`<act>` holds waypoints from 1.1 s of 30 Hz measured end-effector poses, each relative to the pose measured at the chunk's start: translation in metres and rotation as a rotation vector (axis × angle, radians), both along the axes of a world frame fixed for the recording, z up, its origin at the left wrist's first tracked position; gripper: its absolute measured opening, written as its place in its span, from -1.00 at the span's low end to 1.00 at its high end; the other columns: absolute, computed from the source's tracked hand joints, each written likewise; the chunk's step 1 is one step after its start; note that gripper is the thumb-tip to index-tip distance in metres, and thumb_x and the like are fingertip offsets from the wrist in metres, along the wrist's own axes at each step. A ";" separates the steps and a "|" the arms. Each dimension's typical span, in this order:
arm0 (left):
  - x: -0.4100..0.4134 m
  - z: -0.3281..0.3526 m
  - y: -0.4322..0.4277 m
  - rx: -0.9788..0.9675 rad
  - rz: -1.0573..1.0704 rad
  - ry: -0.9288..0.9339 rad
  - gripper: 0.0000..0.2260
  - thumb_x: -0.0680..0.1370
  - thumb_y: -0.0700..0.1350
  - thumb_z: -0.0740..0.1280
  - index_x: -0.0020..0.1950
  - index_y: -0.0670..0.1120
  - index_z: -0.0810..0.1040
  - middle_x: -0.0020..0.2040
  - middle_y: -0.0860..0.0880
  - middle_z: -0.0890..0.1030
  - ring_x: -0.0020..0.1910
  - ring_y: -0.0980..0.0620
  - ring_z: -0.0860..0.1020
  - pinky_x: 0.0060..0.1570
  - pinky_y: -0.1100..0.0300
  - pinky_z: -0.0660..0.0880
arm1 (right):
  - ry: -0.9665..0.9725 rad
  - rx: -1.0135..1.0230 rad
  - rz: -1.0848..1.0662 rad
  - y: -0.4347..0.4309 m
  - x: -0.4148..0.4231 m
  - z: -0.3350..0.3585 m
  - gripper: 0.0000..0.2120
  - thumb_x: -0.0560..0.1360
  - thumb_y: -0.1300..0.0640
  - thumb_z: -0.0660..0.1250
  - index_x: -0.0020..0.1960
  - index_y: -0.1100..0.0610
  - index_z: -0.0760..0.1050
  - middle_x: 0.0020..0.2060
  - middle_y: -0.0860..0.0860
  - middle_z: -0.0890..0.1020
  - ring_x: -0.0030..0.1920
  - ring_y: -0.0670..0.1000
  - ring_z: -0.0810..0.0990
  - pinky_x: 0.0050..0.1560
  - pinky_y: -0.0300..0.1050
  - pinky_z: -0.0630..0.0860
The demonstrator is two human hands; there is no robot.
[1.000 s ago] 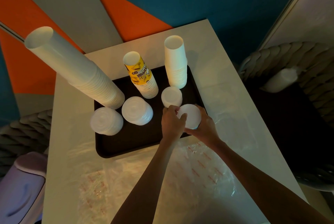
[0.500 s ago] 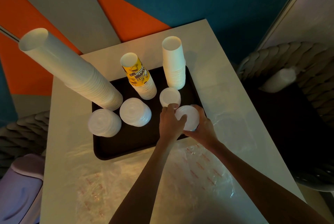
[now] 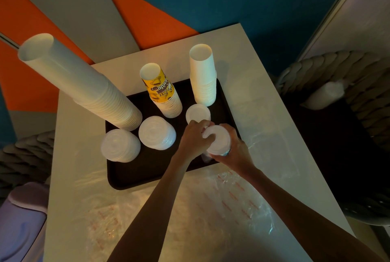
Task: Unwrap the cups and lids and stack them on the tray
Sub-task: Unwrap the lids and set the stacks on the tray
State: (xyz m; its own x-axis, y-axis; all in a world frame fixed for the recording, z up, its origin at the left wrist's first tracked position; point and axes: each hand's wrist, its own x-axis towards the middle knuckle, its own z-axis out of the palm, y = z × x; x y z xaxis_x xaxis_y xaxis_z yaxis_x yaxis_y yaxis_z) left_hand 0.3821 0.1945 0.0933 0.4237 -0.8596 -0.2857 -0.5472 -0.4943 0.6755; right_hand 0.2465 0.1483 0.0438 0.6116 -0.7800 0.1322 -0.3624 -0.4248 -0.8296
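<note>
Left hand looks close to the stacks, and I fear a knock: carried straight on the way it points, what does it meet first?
Most likely the short lid stack just beyond the left hand, then the white cup stack behind it; depth is hard to judge.

Your left hand: forearm reaching in from bottom centre, fingers curled, pinching top edge of lid stack. Your right hand: forearm from bottom right, fingers wrapped round same stack's side.
</note>
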 end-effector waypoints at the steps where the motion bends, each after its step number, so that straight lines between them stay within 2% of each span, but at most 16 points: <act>1: 0.001 0.001 0.000 0.000 -0.004 -0.006 -0.69 0.51 -0.08 0.39 0.24 -0.05 0.51 0.16 -0.09 0.51 0.08 0.03 0.50 -0.04 0.25 0.45 | 0.005 0.007 0.000 0.000 0.000 0.000 -0.23 0.24 -0.25 0.44 0.32 -0.06 0.19 0.16 0.07 0.55 0.15 -0.06 0.48 0.05 -0.07 0.59; 4: 0.004 0.005 -0.001 -0.007 -0.012 -0.002 -0.72 0.50 -0.10 0.39 0.19 -0.09 0.52 0.13 -0.09 0.50 0.02 0.09 0.45 -0.07 0.28 0.40 | 0.023 0.013 -0.002 0.000 -0.001 -0.002 -0.22 0.23 -0.26 0.43 0.32 -0.05 0.19 0.16 0.08 0.55 0.15 -0.05 0.48 0.04 -0.10 0.57; 8: 0.006 0.011 -0.001 0.039 -0.020 0.118 -0.76 0.52 -0.12 0.38 0.16 -0.11 0.47 0.12 -0.03 0.54 0.03 0.10 0.48 -0.06 0.31 0.42 | 0.036 0.030 0.009 0.000 -0.003 -0.005 -0.21 0.23 -0.27 0.42 0.34 0.02 0.26 0.16 0.06 0.55 0.15 -0.05 0.49 0.05 -0.12 0.55; 11: 0.013 0.017 -0.001 0.060 0.032 0.225 -0.73 0.53 -0.12 0.37 0.20 -0.14 0.46 0.11 -0.03 0.54 0.04 0.07 0.51 -0.08 0.32 0.46 | 0.046 0.049 0.011 -0.001 -0.005 -0.007 -0.18 0.22 -0.13 0.54 0.36 0.13 0.31 0.18 0.10 0.55 0.18 -0.01 0.49 0.10 -0.01 0.57; 14: 0.022 0.022 -0.006 -0.061 0.290 0.350 -0.72 0.54 -0.14 0.35 0.23 -0.18 0.46 0.12 -0.06 0.55 0.06 0.02 0.53 -0.11 0.31 0.48 | 0.068 0.070 0.000 -0.001 -0.006 -0.007 -0.17 0.22 0.05 0.61 0.37 0.20 0.32 0.21 0.12 0.53 0.20 0.05 0.50 0.14 0.00 0.54; 18: 0.029 0.014 -0.018 -0.146 0.681 0.320 -0.69 0.54 -0.16 0.35 0.25 -0.22 0.46 0.15 -0.14 0.55 0.13 -0.07 0.53 0.06 0.05 0.54 | 0.055 0.060 0.031 -0.002 -0.008 -0.007 -0.17 0.20 0.09 0.62 0.36 0.22 0.33 0.21 0.11 0.52 0.20 -0.04 0.43 0.13 -0.08 0.52; 21: 0.029 0.006 -0.027 -0.130 0.830 0.310 -0.69 0.53 -0.16 0.36 0.24 -0.23 0.48 0.17 -0.18 0.56 0.12 -0.11 0.55 0.10 -0.03 0.54 | 0.052 0.054 0.028 -0.002 -0.007 -0.006 -0.17 0.19 0.10 0.63 0.35 0.22 0.34 0.20 0.10 0.52 0.19 -0.05 0.41 0.13 -0.12 0.49; 28: 0.021 -0.008 -0.035 -0.111 0.764 0.129 -0.70 0.53 -0.18 0.35 0.23 -0.26 0.49 0.17 -0.19 0.56 0.13 -0.10 0.53 -0.02 0.21 0.42 | 0.077 0.086 0.017 -0.004 -0.005 -0.008 -0.18 0.20 0.07 0.62 0.36 0.18 0.33 0.20 0.03 0.51 0.18 -0.10 0.39 0.14 -0.17 0.47; 33: 0.017 -0.013 -0.033 -0.060 0.619 -0.061 -0.65 0.57 -0.15 0.31 0.31 -0.25 0.42 0.28 -0.23 0.43 0.24 -0.16 0.44 0.19 0.08 0.41 | 0.074 0.080 0.014 -0.004 -0.006 -0.009 -0.18 0.20 0.07 0.62 0.35 0.18 0.34 0.20 0.04 0.52 0.18 -0.10 0.39 0.13 -0.18 0.47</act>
